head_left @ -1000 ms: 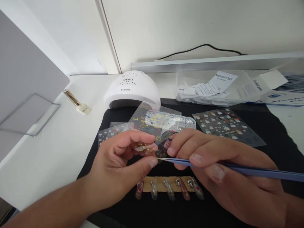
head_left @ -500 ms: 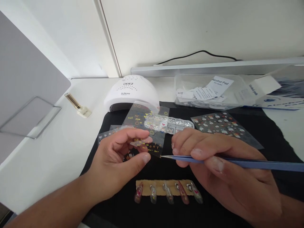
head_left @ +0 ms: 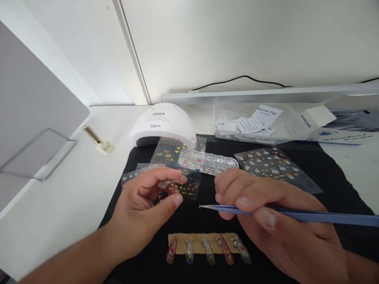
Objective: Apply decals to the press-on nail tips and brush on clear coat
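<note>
While the tweezers (head_left: 266, 211), pinched shut in the right hand (head_left: 275, 221), now hang clear with a tiny yellow speck at the tip, the left hand (head_left: 142, 209) pinches the sticker sheet (head_left: 177, 173) above the black mat (head_left: 340, 177), so a decal seems lifted free.

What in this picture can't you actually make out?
- Tip of the tweezers: something tiny sits there, too small to identify, head view.
- Tweezers' far end: cut off by the right edge.
- Left hand grip on the sticker sheet: fingers hide the sheet's near corner.
- Small print on the alcohol pad packets: blurred.
- Designs on the press-on nails: too small.
</note>
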Motion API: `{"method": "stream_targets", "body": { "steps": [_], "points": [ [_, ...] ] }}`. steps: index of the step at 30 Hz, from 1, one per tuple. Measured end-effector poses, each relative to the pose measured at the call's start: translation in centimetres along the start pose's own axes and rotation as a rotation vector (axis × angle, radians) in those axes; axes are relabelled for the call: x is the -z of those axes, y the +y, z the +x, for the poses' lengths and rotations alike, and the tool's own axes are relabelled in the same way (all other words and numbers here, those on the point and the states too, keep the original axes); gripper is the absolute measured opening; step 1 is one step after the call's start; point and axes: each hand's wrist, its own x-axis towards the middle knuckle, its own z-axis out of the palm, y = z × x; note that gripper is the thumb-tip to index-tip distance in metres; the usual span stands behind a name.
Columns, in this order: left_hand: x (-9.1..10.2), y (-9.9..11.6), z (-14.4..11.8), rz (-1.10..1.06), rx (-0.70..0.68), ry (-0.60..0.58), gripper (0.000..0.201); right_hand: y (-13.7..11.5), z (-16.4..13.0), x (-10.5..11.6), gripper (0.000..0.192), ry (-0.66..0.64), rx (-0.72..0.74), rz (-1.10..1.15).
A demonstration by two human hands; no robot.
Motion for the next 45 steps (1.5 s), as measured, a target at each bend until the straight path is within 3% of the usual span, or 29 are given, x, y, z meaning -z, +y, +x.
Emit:
{"method": "stream_targets", "body": {
  "steps": [12, 24, 30, 39, 45],
  "points": [
    [0.1, -0.1, 0.0, -0.002, 0.028, 0.010, 0.029, 0.2, 0.1, 0.0, 0.020, -0.013, 0.034, 0.005],
    [1.1, -1.0, 0.7, 0.055, 0.046, -0.054, 0.029, 0.1, 0.1, -0.2, 0.018, 0.002, 0.004, 0.017],
    [1.5, -0.7, 1.0, 0.059, 0.013, -0.048, 0.029, -0.4, -0.2, -0.8, 0.020, 0.007, 0.075, 0.009],
    [1.3, 0.2, 0.2, 0.072, -0.119, -0.060, 0.030, -3.6, -2.3, -2.4, 0.021, 0.039, 0.184, -0.082],
    [1.3, -0.5, 0.5, 0.111, -0.097, -0.106, 0.031, -4.3, -4.9, -2.5, 0.019, 0.046, 0.115, -0.190]
  ]
}}
